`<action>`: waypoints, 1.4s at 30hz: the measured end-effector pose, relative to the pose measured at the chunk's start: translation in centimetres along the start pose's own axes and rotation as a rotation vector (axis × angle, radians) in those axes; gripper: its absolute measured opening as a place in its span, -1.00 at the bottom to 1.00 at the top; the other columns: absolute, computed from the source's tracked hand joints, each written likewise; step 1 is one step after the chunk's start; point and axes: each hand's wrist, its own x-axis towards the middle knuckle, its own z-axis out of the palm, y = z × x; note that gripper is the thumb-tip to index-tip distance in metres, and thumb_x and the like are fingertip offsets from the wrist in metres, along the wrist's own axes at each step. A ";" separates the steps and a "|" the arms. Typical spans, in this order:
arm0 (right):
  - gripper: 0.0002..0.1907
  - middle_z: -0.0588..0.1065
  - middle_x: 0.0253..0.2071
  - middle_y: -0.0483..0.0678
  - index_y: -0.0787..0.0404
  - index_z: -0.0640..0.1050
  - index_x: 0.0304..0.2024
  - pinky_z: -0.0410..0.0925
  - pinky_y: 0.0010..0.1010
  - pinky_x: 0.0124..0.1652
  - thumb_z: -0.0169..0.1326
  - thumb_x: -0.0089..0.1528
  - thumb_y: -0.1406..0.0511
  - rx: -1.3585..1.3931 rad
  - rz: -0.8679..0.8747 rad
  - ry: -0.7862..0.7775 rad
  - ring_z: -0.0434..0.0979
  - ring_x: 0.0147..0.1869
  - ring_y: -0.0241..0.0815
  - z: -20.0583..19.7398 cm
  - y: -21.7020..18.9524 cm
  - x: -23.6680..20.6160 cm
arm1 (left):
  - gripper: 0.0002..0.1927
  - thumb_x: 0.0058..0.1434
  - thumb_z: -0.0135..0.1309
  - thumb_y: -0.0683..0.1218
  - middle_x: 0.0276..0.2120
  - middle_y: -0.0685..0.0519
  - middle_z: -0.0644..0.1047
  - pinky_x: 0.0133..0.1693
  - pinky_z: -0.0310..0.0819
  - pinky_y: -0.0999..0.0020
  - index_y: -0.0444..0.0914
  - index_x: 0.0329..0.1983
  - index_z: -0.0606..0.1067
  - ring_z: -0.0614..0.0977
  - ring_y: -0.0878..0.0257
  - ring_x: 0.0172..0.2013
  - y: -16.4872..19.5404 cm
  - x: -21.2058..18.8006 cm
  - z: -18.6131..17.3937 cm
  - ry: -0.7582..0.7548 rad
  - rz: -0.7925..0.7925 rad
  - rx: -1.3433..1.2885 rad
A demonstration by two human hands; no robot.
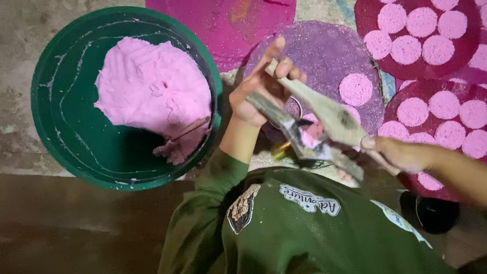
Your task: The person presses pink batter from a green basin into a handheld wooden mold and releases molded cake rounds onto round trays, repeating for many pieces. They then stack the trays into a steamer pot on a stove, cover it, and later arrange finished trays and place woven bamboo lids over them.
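My left hand (255,92) is raised over a purple round tray (328,52) and grips a flat grey metal tool (287,126) with a dab of pink paste (311,134) on it. Its fingers also touch the top end of a pale wooden paddle (331,113). My right hand (400,154) holds the lower end of that paddle, which lies slanted across the metal tool. A green basin (65,124) at the left holds a large mound of pink paste (152,86) with a thin stick (190,130) poking out of it.
Dark red round trays (367,13) at the right carry several round pink discs (405,49); the purple tray bears one disc (355,89). A magenta tray (220,16) lies at the top. A small dark round container (436,213) sits by my right forearm. The floor is bare concrete.
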 end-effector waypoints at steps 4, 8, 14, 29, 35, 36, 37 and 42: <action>-0.13 0.60 -0.10 0.05 0.26 0.53 0.14 0.49 -0.21 -0.03 -0.51 0.27 -0.20 -0.176 0.185 0.100 0.65 -0.06 -0.09 -2.1 -4.2 -0.1 | -0.69 0.22 -0.01 -0.05 -0.15 0.15 0.48 0.39 0.24 0.17 -0.12 0.04 0.40 0.52 0.22 0.06 -1.4 1.0 -4.0 0.100 0.137 -0.076; -0.18 0.57 -0.30 0.03 0.19 0.55 -0.01 0.44 -0.15 -0.20 -0.49 0.32 -0.25 -0.349 0.372 0.305 0.48 -0.26 -0.09 -1.3 -7.6 1.8 | -0.82 0.26 -0.05 0.02 -0.26 0.16 0.41 0.19 0.31 0.24 -0.10 -0.12 0.34 0.47 0.24 -0.12 -1.4 1.2 -7.3 0.176 0.226 -0.246; -0.17 0.55 -0.45 -0.04 0.31 0.62 -0.30 0.38 -0.30 -0.26 -0.42 0.32 -0.21 -0.493 0.176 0.397 0.49 -0.35 -0.19 1.4 -9.9 4.7 | -0.83 0.35 -0.10 0.06 -0.30 0.20 0.39 0.02 0.38 0.34 -0.09 -0.15 0.34 0.42 0.29 -0.20 1.4 -0.2 -9.0 0.095 0.236 -0.248; -0.29 0.50 -0.47 0.08 0.34 0.54 -0.07 0.38 -0.12 -0.19 -0.31 0.35 -0.14 -0.592 0.137 0.560 0.48 -0.33 -0.05 0.9 -9.6 3.3 | -0.75 0.35 -0.09 0.16 -0.35 0.21 0.37 0.04 0.49 0.22 -0.08 -0.18 0.33 0.43 0.30 -0.24 -2.6 1.5 -11.8 0.123 0.266 -0.261; -0.32 0.49 -0.44 0.07 0.32 0.45 0.19 0.37 -0.11 -0.21 -0.25 0.38 -0.10 -0.636 0.061 0.600 0.51 -0.33 -0.06 1.0 -9.7 5.6 | -0.78 0.38 -0.16 0.12 -0.39 0.21 0.35 -0.04 0.51 0.24 -0.09 -0.23 0.33 0.42 0.30 -0.30 1.0 2.5 -11.3 0.053 0.234 -0.118; -0.33 0.49 -0.46 0.09 0.28 0.41 0.27 0.40 -0.11 -0.23 -0.25 0.40 -0.09 -0.576 0.105 0.573 0.53 -0.36 -0.04 1.1 -9.4 6.0 | -0.79 0.37 -0.18 0.10 -0.39 0.20 0.35 -0.05 0.51 0.26 -0.10 -0.23 0.33 0.42 0.30 -0.30 1.6 2.3 -11.2 0.051 0.229 -0.095; -0.33 0.49 -0.49 0.11 0.24 0.37 0.36 0.44 -0.12 -0.25 -0.24 0.42 -0.08 -0.517 0.149 0.547 0.55 -0.38 -0.02 1.2 -9.2 6.5 | -0.80 0.36 -0.19 0.08 -0.40 0.20 0.35 -0.06 0.51 0.28 -0.10 -0.23 0.33 0.41 0.30 -0.30 2.1 2.0 -11.0 0.049 0.223 -0.073; -0.32 0.45 -0.53 0.03 0.37 0.53 0.02 0.37 -0.16 -0.30 -0.29 0.38 -0.08 -0.545 -0.048 0.496 0.46 -0.41 -0.10 1.8 -8.1 7.4 | -0.84 0.27 -0.15 0.05 -0.43 0.19 0.36 -0.06 0.48 0.24 -0.10 -0.26 0.34 0.41 0.29 -0.32 3.0 0.2 -10.6 0.162 0.217 -0.011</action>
